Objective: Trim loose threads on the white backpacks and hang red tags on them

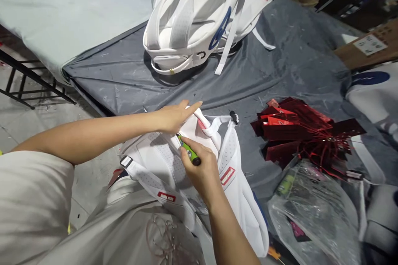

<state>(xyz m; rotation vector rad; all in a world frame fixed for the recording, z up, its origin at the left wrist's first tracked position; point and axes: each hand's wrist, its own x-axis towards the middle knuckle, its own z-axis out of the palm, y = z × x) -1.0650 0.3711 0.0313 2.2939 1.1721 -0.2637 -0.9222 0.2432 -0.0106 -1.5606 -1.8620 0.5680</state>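
A white backpack [174, 165] with padded straps lies against my front, its back panel and straps facing up. My left hand [175, 118] rests across the bag's upper edge, fingers stretched out and apart. Just below it, my right hand [202, 167] is closed around a short green cylinder with a black end [190, 152]. The far tip of this cylinder sits against the bag near my left hand; its exact kind is unclear. Beside my fingers, a white webbing loop with a pink-red patch [202, 125] stands up from the bag.
More white backpacks [174, 41] stand at the back of the grey-covered table [118, 74]. To the right lie a bunch of red tags with strings [292, 130] and a clear plastic bag [314, 215]. A cardboard box [370, 45] is at far right, a black metal rack [27, 74] at left.
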